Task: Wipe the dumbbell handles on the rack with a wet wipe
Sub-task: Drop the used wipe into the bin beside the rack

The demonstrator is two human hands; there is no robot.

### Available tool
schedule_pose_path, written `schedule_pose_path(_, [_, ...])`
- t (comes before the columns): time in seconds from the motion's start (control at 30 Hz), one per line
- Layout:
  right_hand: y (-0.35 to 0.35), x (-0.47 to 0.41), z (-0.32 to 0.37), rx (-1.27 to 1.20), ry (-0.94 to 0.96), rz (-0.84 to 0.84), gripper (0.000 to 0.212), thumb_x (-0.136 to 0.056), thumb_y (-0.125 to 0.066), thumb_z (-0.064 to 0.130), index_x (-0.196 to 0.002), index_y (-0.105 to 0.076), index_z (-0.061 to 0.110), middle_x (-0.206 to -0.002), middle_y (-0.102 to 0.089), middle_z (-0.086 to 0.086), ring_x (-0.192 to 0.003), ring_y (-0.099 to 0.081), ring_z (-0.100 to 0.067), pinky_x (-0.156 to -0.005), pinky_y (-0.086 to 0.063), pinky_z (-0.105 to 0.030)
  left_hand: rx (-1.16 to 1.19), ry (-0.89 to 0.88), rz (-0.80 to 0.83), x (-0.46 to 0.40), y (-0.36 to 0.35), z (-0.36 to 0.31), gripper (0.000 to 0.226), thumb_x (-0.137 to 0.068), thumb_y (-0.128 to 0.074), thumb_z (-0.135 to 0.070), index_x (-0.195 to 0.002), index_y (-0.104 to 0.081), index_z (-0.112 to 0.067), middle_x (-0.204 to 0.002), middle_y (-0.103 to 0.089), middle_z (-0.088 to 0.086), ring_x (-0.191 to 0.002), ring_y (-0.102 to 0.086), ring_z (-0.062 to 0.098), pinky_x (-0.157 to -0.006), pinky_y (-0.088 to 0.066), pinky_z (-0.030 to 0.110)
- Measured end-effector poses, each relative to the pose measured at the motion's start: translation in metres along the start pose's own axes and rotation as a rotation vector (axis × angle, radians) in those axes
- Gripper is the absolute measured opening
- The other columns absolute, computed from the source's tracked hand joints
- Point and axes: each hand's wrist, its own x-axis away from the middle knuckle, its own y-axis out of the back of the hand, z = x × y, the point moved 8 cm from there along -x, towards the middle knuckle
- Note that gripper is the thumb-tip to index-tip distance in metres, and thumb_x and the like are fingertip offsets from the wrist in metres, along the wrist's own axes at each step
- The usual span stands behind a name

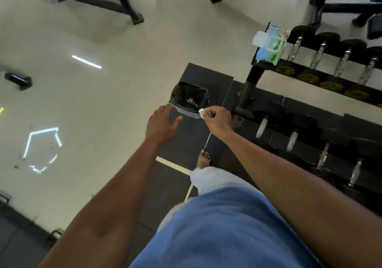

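Pale, glossy floor [103, 40] fills most of the view, mirroring ceiling lights, with dark rubber mats [186, 139] laid along its right side. On those mats stands the black dumbbell rack [248, 90], its upper shelf carrying a row of dumbbells [319, 50] with bright metal handles, and its lower shelf a second row of dumbbells [293, 139] running toward the bottom right corner of the view. The person's blue garment [227, 230] covers the bottom middle, and a bare foot [204, 159] rests on the mat above it. A small bin [189, 100] lined with a black bag sits at the mat's left edge, just beside the rack's foot, with crumpled white material inside. A pack of wet wipes [268, 44], its white lid flipped up, lies on the left end of the upper shelf. The left hand [161, 123] hovers with fingers spread and relaxed, fingertips at the bin's near rim, holding nothing. The right hand [219, 120] is curled, pinching a small, bunched white wet wipe [202, 112] over the bin's near right corner, well apart from the dumbbell handles.
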Motion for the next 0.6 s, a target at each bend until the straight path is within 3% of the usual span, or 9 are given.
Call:
schedule_pose_path(0.13, [-0.034,-0.071,0.003,-0.03,-0.114,-0.016,0.018,-0.098,-0.075,0.035,-0.108,-0.083,0.022,-0.104,-0.079,0.003,-0.094,-0.068,-0.012,-0.082,-0.054,-0.031,-0.041,-0.06,0.099,-0.092,-0.016,0.027,0.055,-0.102,-0.064,-0.049,-0.145,-0.059,-0.015,-0.147,-0.06,0.008,-0.133,-0.057,0.032,-0.11,-0.045,0.046])
schedule_pose_path(0.23, [-0.068,-0.127,-0.017,-0.065,-0.223,-0.039,0.015,-0.098,-0.076,0.037,-0.104,-0.083,0.025,-0.091,-0.075,0.011,-0.09,-0.069,-0.009,-0.072,-0.049,-0.019,-0.063,-0.148,0.132,-0.165,-0.045,0.051,0.056,-0.102,-0.063,-0.05,-0.145,-0.059,-0.014,-0.145,-0.061,0.008,-0.134,-0.057,0.03,-0.113,-0.046,0.046])
schedule_pose_path(0.43, [-0.159,-0.237,-0.086,-0.079,-0.382,-0.112,0.014,-0.095,-0.076,0.045,-0.097,-0.081,0.032,-0.084,-0.073,0.016,-0.084,-0.07,-0.008,-0.075,-0.055,-0.028,-0.059,-0.224,0.247,-0.297,-0.151,0.118,0.057,-0.102,-0.064,-0.047,-0.148,-0.058,-0.014,-0.149,-0.059,0.008,-0.138,-0.054,0.029,-0.117,-0.043,0.045])
schedule_pose_path(0.53, [-0.207,-0.279,-0.128,-0.105,-0.477,-0.134,0.015,-0.096,-0.075,0.043,-0.1,-0.081,0.03,-0.084,-0.073,0.016,-0.081,-0.069,-0.005,-0.069,-0.053,-0.021,-0.044,-0.215,0.334,-0.339,-0.214,0.153,0.057,-0.103,-0.062,-0.05,-0.15,-0.056,-0.018,-0.151,-0.057,0.005,-0.138,-0.054,0.027,-0.114,-0.044,0.043])
schedule_pose_path(0.6, [-0.24,-0.301,-0.152,-0.155,-0.532,-0.141,0.013,-0.098,-0.075,0.039,-0.101,-0.081,0.027,-0.083,-0.073,0.014,-0.081,-0.071,-0.007,-0.071,-0.057,-0.024,-0.033,-0.216,0.374,-0.36,-0.25,0.175,0.056,-0.104,-0.061,-0.051,-0.15,-0.055,-0.019,-0.151,-0.056,0.004,-0.138,-0.053,0.026,-0.114,-0.044,0.042])
